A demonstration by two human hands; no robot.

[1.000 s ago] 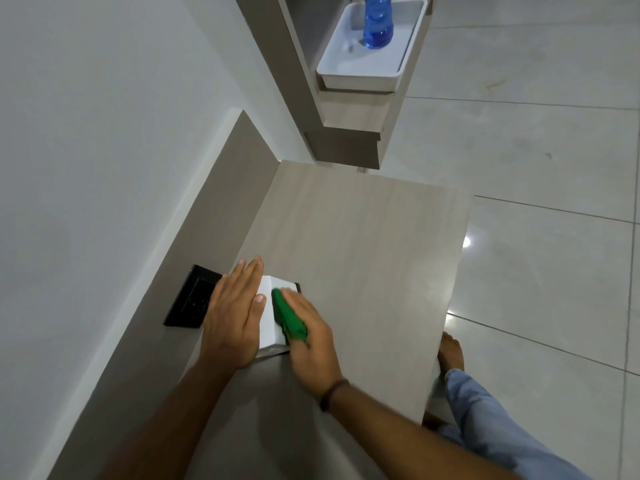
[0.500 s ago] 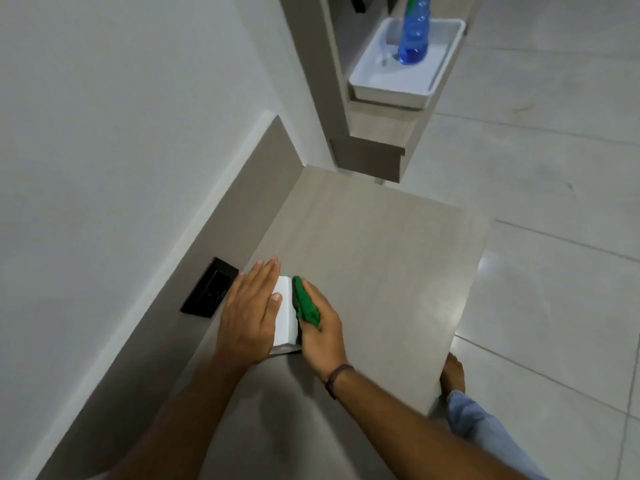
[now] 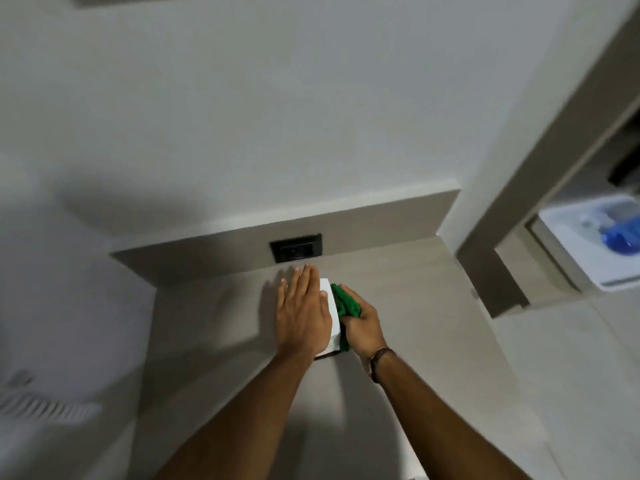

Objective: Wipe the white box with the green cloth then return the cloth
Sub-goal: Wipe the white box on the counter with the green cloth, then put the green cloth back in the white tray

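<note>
The white box stands on the beige countertop, near the back upstand. My left hand lies flat on top of the box with fingers together, covering most of it. Only a narrow white strip of the box shows between the hands. My right hand grips the bunched green cloth and presses it against the box's right side.
A black wall socket sits in the upstand just behind the box. At the right, a white tray holding a blue bottle rests on a lower shelf beside a grey pillar.
The view has swung left, so the wall now fills the top and the tray sits far right. My right hand stays with the cloth on the box's right side; my left hand still covers the box.
</note>
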